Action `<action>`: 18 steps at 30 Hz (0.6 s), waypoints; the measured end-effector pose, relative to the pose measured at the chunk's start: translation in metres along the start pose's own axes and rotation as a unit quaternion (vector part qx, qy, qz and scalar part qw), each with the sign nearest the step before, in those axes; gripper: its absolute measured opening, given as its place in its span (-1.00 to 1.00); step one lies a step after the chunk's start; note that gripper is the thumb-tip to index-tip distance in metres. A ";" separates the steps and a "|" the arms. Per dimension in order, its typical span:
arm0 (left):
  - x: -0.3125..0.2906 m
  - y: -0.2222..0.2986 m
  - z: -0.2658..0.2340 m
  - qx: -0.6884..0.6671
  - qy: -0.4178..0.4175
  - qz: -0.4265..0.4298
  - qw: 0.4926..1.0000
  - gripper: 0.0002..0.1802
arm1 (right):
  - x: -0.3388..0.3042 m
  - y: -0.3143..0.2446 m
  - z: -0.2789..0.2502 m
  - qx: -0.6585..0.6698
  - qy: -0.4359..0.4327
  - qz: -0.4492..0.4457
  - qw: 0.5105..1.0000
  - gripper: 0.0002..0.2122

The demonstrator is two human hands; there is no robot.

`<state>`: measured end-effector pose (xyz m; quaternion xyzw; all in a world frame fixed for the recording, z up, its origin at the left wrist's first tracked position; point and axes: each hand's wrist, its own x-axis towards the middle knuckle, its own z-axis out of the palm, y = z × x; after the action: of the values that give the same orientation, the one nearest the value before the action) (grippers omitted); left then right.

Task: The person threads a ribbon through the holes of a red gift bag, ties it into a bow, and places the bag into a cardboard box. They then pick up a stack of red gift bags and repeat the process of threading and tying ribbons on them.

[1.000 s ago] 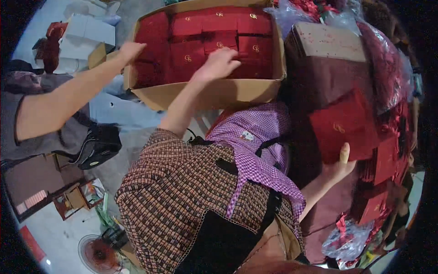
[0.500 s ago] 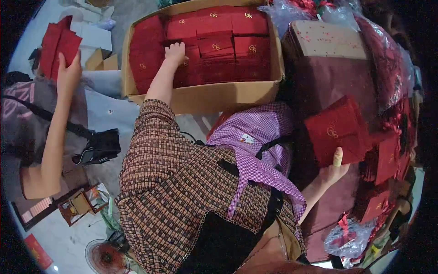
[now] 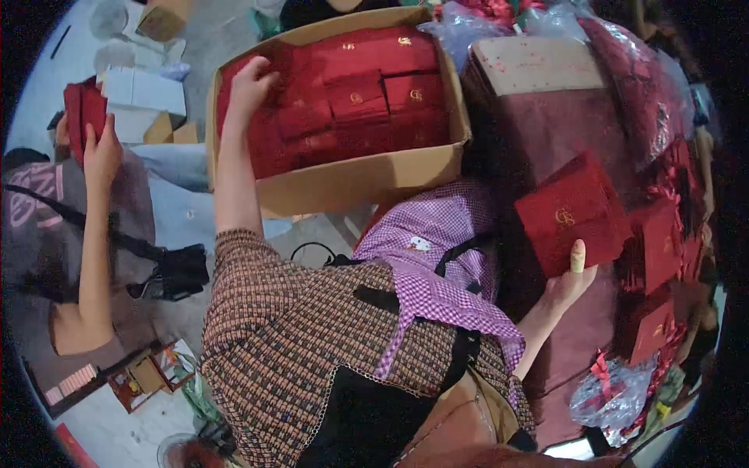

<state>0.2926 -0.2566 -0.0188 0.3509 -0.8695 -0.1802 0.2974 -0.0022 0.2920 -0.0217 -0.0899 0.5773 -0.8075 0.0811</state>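
A large open cardboard box stands ahead of me, packed with stacks of flat red pouches bearing gold emblems. My left hand is over the box's left side, fingers curled down toward the pouches. Whatever those fingers hold, if anything, is hidden. On the right, my right hand grips a fanned stack of red pouches, its bandaged thumb on top and the other fingers underneath. That stack is held above a dark red padded surface.
At the left another person's hand holds red pouches. More red bundles line the right side, near clear plastic bags. A pale board lies at the back right. A fan shows at the lower left.
My left hand has moved left and up over the box, its fingers more curled. My right hand keeps its stack almost in place. The other person's pouches have moved lower and now appear narrower.
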 end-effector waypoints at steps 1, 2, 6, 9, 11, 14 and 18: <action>0.003 0.019 -0.011 -0.073 0.011 -0.025 0.997 -0.73 | 0.001 -0.002 -0.001 0.006 0.014 0.007 1.000 -0.52; 0.012 0.039 -0.012 -0.218 0.023 -0.119 0.968 -0.73 | 0.001 -0.005 -0.002 0.009 0.032 0.013 0.999 -0.53; 0.015 0.130 0.021 -0.534 0.020 -0.168 0.829 -0.67 | -0.004 -0.026 -0.008 -0.015 0.088 0.058 0.994 -0.55; 0.013 0.195 0.072 -0.564 -0.087 -0.138 0.810 -0.68 | -0.017 -0.033 -0.002 0.068 0.126 0.043 0.989 -0.56; 0.016 0.227 0.101 -0.611 -0.211 -0.121 0.754 -0.71 | -0.026 -0.029 0.011 0.077 0.152 0.034 0.985 -0.55; 0.028 0.271 0.140 -0.590 -0.313 -0.113 0.736 -0.72 | -0.038 -0.022 0.024 0.121 0.162 0.017 0.979 -0.54; 0.021 0.311 0.169 -0.601 -0.422 -0.073 0.675 -0.74 | -0.057 -0.022 0.033 0.124 0.185 0.011 0.975 -0.57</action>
<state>0.0150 -0.0396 0.0232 0.0452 -0.5785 -0.8138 0.0321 0.0607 0.2821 0.0070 0.0787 0.4783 -0.8746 -0.0077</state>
